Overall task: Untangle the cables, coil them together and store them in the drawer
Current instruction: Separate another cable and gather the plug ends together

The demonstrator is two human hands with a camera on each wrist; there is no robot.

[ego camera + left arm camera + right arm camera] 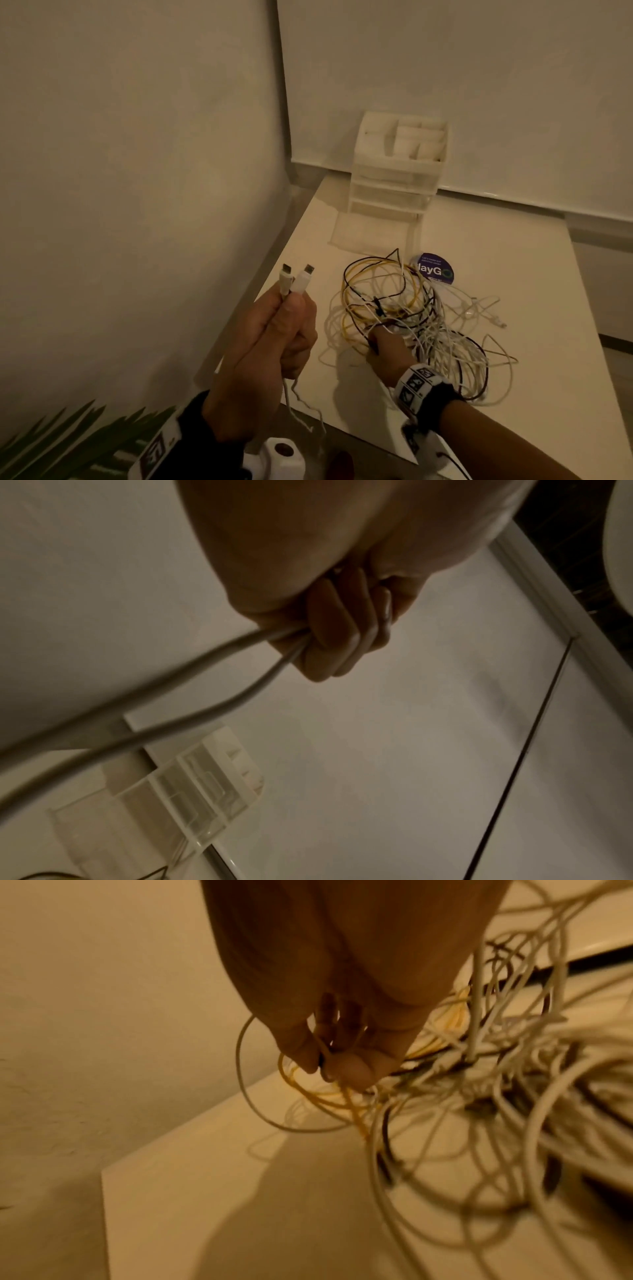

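Cable tangle [407,318] around right-hand fingers [352,1069].

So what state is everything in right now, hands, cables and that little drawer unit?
Left hand: gripping two white plug ends, raised.
White plug ends: side by side, upright.
Right hand: pinching strands in the pile.
Cable pile: tangled on the table.
Drawer unit: bottom drawer pulled out.
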